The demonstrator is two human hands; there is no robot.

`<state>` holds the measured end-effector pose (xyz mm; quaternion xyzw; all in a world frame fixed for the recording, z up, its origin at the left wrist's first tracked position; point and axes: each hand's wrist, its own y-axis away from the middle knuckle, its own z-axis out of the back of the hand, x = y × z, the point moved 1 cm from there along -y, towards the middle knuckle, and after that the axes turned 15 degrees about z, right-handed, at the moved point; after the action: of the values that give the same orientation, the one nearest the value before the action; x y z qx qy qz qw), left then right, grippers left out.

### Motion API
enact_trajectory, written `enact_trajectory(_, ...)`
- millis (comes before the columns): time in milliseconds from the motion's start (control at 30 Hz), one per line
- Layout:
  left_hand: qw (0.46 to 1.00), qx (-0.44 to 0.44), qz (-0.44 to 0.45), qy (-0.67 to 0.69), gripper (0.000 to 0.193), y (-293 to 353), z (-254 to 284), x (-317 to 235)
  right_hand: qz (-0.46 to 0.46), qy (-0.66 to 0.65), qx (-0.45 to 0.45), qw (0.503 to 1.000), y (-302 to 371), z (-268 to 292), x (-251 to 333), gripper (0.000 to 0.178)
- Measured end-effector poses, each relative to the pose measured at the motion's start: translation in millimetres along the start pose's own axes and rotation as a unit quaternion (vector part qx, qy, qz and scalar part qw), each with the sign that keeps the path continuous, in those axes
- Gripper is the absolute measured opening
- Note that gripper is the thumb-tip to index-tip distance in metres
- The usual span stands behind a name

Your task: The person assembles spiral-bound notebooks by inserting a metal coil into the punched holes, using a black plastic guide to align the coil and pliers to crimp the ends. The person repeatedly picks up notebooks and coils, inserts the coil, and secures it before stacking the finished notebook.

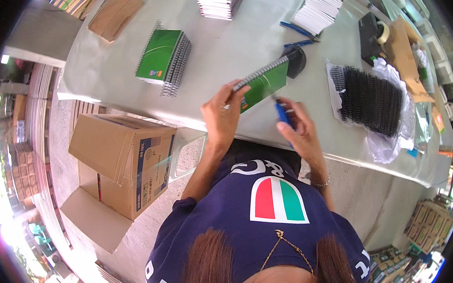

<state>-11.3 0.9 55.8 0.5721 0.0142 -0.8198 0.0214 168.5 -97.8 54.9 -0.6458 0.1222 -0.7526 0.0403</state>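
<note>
My left hand (220, 113) grips a green-covered spiral notebook (268, 84) by its near left corner, tilted above the table's front edge. A dark wire coil runs along the notebook's upper edge. In my right hand (302, 129) is a pair of blue-handled pliers (283, 113), fingers wrapped round the handles. The pliers' tip points up toward the notebook's lower edge; blur hides whether they touch. Just beyond the notebook's far end sits a black curved object (296, 60). A second blue-handled tool (298, 29) lies farther back.
Green spiral notebooks (160, 55) are stacked at left, near a brown wooden board (115, 16). White-edged stacks (220, 3) (319, 7) stand at the back. Black binding coils (371, 99) lie on plastic at right, by a black tape dispenser (372, 39). An open cardboard box (121, 163) stands below left.
</note>
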Motion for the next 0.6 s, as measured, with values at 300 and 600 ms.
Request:
enact_trajectory(300, 0.977, -0.169, -0.044, 0.124, 0.032, -80.1, 110.9, -27.9, 0.091, 0.433, -0.084, 0.893, 10.2, 51.3, -51.0, 0.052)
enact_trajectory(600, 0.972, -0.157, -0.162, -0.058, 0.036, -181.6, 166.9, -46.7, 0.072, 0.454, -0.076, 0.885, 7.7, 49.8, -46.1, 0.052)
